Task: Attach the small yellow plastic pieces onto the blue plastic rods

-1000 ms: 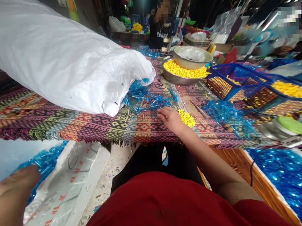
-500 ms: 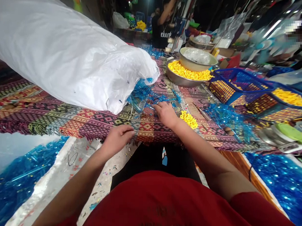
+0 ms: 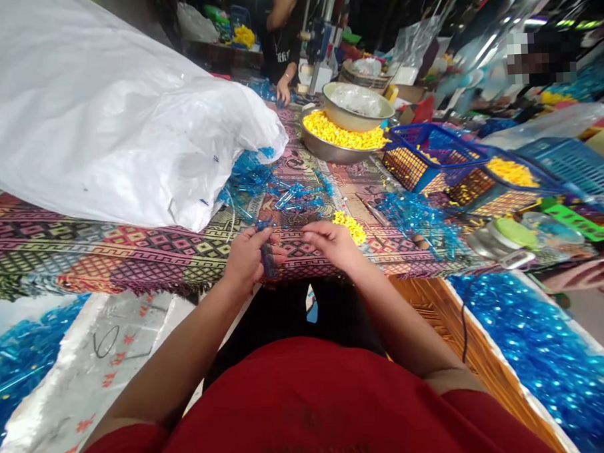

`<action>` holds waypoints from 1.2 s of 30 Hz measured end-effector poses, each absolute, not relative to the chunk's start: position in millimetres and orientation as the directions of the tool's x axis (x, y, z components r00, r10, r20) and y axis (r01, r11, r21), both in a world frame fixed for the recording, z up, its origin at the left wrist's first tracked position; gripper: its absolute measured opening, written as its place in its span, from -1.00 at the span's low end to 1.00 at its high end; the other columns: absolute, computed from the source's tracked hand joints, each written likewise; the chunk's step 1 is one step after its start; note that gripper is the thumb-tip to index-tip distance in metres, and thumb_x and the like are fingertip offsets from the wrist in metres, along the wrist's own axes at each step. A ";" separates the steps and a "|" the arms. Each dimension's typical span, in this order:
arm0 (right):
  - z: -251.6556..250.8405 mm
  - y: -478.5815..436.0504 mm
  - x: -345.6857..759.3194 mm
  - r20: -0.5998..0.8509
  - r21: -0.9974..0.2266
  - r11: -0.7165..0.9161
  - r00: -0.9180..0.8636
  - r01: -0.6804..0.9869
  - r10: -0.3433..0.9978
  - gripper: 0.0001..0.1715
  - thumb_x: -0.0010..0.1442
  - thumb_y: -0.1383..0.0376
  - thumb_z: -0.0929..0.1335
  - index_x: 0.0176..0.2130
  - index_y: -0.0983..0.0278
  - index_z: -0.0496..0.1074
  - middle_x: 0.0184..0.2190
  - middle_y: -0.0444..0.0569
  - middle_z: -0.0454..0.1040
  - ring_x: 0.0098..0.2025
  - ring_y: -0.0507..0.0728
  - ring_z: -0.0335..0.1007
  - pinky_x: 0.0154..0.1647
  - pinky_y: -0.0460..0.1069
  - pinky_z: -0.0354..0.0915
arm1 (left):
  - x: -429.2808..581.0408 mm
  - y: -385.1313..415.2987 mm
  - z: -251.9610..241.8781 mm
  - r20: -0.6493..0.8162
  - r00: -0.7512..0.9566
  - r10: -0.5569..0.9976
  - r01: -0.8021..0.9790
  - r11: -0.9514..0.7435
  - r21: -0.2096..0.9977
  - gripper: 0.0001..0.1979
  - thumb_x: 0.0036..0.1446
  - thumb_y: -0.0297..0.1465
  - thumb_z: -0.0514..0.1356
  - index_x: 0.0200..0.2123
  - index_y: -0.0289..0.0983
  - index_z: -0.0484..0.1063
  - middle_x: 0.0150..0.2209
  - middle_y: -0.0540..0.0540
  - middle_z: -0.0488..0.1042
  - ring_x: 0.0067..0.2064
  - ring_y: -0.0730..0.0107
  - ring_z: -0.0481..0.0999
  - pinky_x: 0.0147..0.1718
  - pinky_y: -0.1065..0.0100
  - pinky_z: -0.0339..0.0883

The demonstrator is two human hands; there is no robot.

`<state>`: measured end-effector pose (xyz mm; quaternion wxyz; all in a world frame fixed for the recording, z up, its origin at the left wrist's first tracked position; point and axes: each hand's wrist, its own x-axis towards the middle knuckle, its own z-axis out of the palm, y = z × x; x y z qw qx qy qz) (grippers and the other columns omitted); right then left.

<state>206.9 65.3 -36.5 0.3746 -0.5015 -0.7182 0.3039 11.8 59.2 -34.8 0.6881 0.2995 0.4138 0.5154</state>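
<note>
The left hand (image 3: 246, 259), which a second ago was down over the box of blue plastic at the left, is now up at the table's near edge with a blue plastic piece (image 3: 269, 258) pinched between thumb and fingers. The right hand (image 3: 333, 245) has stayed over the table, thumb and fingertips drawn together; I can't tell whether they hold anything small. So both hands now face each other, with the piece on the left one's side of a narrow gap. The fringed tablecloth (image 3: 133, 257) ends just under them. Leftward, the big white sack (image 3: 127, 114) crowds the cloth; ahead lie loose blue pieces (image 3: 301, 196), and a small yellow pile (image 3: 349, 226) sits just beside the right hand. The widest stretch of bare cloth runs along the front edge, left of the left hand.
</note>
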 end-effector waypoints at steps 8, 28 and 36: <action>-32.2 81.4 275.5 0.346 -0.193 0.387 -0.307 0.902 0.887 -0.56 0.25 0.17 0.26 -0.54 0.33 0.47 -0.41 0.14 0.46 -0.32 0.13 0.29 -0.24 0.07 0.24 | 10.9 63.9 -30.6 -0.369 0.194 0.909 -0.388 0.416 0.822 -0.90 0.02 -0.52 0.16 -0.41 -0.36 0.24 -0.61 0.00 0.39 -0.63 0.35 0.50 -0.62 0.32 0.46; -13.1 36.9 191.2 0.550 -0.092 0.710 -0.559 0.698 0.621 -0.76 0.30 0.33 0.19 -0.32 0.31 0.40 -0.40 0.03 0.42 -0.33 0.12 0.27 -0.28 -0.01 0.21 | 36.4 20.4 -19.7 -0.253 0.310 0.916 -0.294 0.346 0.891 -0.85 -0.09 -0.48 0.22 -0.37 -0.35 0.36 -0.52 -0.02 0.47 -0.53 0.37 0.53 -0.49 0.28 0.50; -6.5 34.9 186.3 0.505 0.164 0.754 -0.710 0.637 0.490 -0.75 0.25 0.37 0.20 -0.35 0.35 0.42 -0.45 0.07 0.38 -0.35 0.17 0.19 -0.33 0.03 0.15 | 36.4 17.7 -22.1 -0.242 0.285 0.928 -0.268 0.320 0.909 -0.92 -0.08 -0.47 0.19 -0.47 -0.33 0.32 -0.57 -0.01 0.43 -0.56 0.40 0.50 -0.54 0.33 0.48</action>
